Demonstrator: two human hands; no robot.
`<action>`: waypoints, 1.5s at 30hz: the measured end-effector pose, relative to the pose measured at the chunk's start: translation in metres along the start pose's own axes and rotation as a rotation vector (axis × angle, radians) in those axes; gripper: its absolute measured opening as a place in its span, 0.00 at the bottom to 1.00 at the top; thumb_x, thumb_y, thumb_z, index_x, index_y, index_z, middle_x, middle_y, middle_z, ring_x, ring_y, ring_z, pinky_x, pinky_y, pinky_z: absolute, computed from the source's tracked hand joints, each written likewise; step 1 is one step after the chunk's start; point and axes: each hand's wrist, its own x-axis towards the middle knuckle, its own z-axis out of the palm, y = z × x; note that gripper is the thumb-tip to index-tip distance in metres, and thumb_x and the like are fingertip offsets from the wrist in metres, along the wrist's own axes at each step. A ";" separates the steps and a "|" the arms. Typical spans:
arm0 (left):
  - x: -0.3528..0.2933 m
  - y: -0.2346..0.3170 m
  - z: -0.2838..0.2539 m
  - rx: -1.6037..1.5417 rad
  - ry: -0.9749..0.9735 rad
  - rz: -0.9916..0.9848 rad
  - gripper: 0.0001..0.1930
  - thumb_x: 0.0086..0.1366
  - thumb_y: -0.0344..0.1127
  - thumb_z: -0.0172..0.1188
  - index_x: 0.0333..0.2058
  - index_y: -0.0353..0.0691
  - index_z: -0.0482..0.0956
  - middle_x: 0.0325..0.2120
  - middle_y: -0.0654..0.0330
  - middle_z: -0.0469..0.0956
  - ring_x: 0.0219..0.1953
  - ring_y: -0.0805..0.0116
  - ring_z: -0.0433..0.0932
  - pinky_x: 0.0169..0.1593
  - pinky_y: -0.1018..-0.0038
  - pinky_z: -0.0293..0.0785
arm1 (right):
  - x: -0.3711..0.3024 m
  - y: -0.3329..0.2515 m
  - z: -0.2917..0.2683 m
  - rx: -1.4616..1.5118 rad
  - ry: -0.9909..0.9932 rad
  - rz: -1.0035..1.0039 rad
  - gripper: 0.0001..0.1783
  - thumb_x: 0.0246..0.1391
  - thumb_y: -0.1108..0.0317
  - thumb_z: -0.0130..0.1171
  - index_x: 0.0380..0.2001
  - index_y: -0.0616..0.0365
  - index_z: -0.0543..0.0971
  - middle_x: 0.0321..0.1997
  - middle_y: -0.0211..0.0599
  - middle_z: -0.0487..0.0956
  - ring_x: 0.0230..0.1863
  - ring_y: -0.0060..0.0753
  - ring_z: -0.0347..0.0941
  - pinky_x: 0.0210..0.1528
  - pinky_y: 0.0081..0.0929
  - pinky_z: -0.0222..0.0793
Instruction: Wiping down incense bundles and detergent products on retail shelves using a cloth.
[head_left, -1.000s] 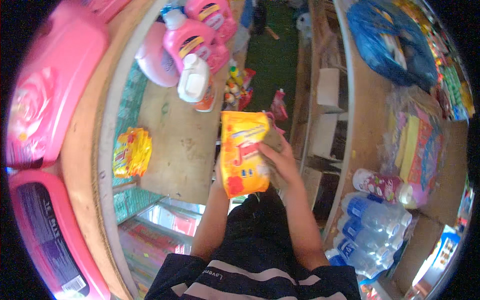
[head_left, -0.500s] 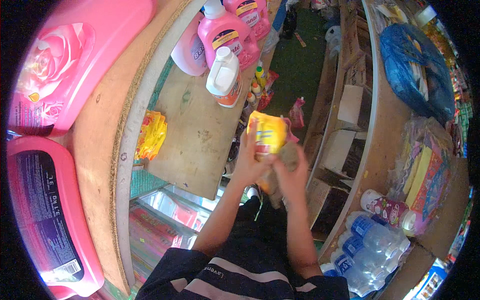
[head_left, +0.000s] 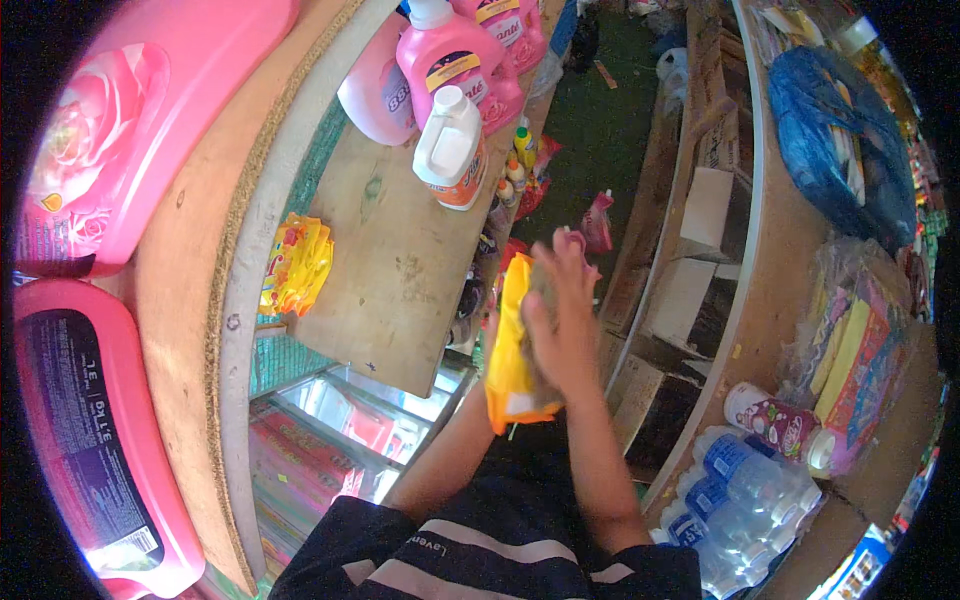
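A yellow-orange plastic packet [head_left: 509, 345] stands edge-on in front of my body. My left hand [head_left: 491, 335] grips it from the left and is mostly hidden behind it. Against the packet's right face, my right hand [head_left: 566, 330] presses a grey-brown rag [head_left: 543, 288], its fingers partly raised and a little blurred. Most of the rag is covered by that hand. On the wooden shelf to the left lies a pile of similar yellow packets [head_left: 300, 268].
On the wooden shelf [head_left: 385, 270] stand a white-capped jug [head_left: 450, 150] and pink bottles [head_left: 455, 65]. Large pink bottles [head_left: 95, 430] fill the left side. The right shelf holds water bottles [head_left: 735, 490], a pink-and-white bottle [head_left: 775, 422] and a blue bag [head_left: 840, 145]. Cardboard boxes [head_left: 690, 300] sit below.
The packet has turned from showing its printed front to edge-on and dropped slightly lower. My right hand has moved up along it with the rag.
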 end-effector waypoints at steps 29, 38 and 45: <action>-0.014 0.003 0.018 0.451 0.261 -0.100 0.42 0.63 0.61 0.46 0.66 0.41 0.45 0.65 0.57 0.49 0.66 0.63 0.49 0.66 0.67 0.47 | 0.008 0.063 0.024 0.121 0.158 0.278 0.31 0.62 0.51 0.41 0.66 0.46 0.54 0.72 0.48 0.39 0.72 0.54 0.27 0.69 0.49 0.23; 0.009 0.071 -0.005 0.774 0.784 0.161 0.27 0.68 0.45 0.48 0.61 0.38 0.59 0.52 0.54 0.69 0.53 0.66 0.68 0.56 0.73 0.63 | -0.085 0.047 0.074 1.501 -0.329 0.517 0.34 0.55 0.55 0.58 0.59 0.61 0.61 0.57 0.35 0.67 0.57 0.29 0.64 0.59 0.29 0.59; -0.020 0.142 -0.071 1.142 0.926 0.273 0.23 0.66 0.47 0.49 0.55 0.42 0.69 0.45 0.55 0.76 0.41 0.69 0.75 0.45 0.70 0.69 | -0.045 0.071 0.113 1.376 -0.361 0.877 0.26 0.46 0.70 0.65 0.49 0.61 0.70 0.47 0.38 0.75 0.49 0.33 0.73 0.46 0.30 0.73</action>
